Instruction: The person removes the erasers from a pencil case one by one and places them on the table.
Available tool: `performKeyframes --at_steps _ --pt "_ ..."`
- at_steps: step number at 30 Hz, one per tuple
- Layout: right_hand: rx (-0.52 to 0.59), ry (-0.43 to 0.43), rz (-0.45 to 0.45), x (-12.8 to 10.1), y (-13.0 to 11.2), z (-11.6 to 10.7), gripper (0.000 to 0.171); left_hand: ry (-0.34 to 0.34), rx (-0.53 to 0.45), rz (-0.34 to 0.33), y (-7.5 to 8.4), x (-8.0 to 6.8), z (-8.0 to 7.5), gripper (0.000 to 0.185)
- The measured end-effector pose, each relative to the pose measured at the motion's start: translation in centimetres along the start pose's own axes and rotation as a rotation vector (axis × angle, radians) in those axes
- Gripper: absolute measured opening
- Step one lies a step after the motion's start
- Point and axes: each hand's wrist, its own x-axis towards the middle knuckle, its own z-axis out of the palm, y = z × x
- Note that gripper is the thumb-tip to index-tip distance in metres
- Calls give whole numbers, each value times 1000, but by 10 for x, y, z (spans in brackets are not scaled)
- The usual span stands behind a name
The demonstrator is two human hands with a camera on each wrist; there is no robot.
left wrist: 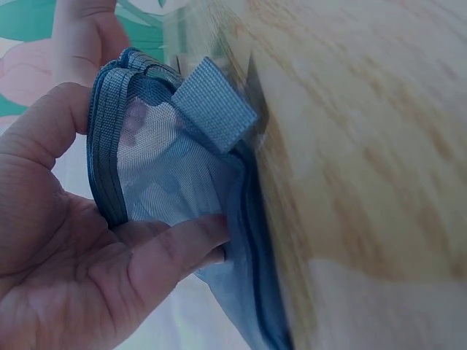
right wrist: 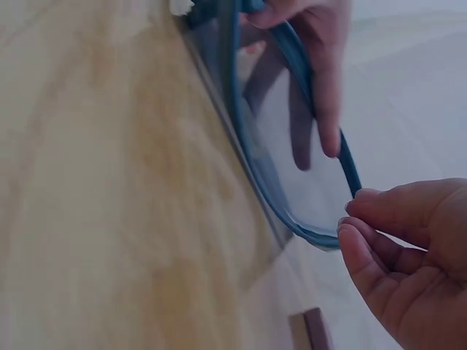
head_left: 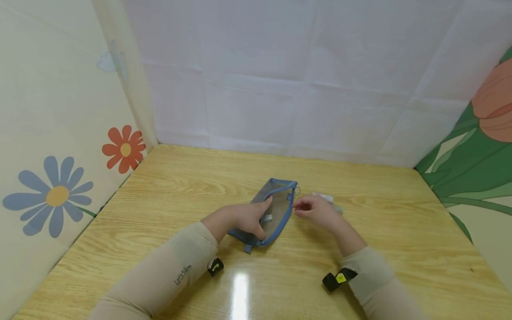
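Observation:
A blue mesh zip pouch (head_left: 280, 202) lies slanted on the wooden table (head_left: 380, 249), its mouth partly open. My left hand (head_left: 246, 220) grips its near half, thumb on the blue rim and fingers against the mesh (left wrist: 168, 168). A small white item (head_left: 267, 218) shows through the mesh by the fingers. A blue fabric tab (left wrist: 215, 102) sticks out at the pouch's near end. My right hand (head_left: 314, 210) is curled at the pouch's far right corner. In the right wrist view its thumb and forefinger (right wrist: 357, 211) pinch the end of the blue rim (right wrist: 306, 219).
Two small pale items (head_left: 325, 197) lie on the table just behind the right hand. Paper walls with flower prints (head_left: 56, 195) close in the left, back and right sides. Both wrists wear camera straps (head_left: 339, 278).

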Motion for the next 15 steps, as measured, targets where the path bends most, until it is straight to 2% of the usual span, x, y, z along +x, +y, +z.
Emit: performKeyframes --at_steps 8,15 --pt "11 -61 -66 8 -7 21 16 11 17 13 0 0 0 106" --pt "-1 -56 -98 15 -10 41 18 17 13 12 0 0 0 107"
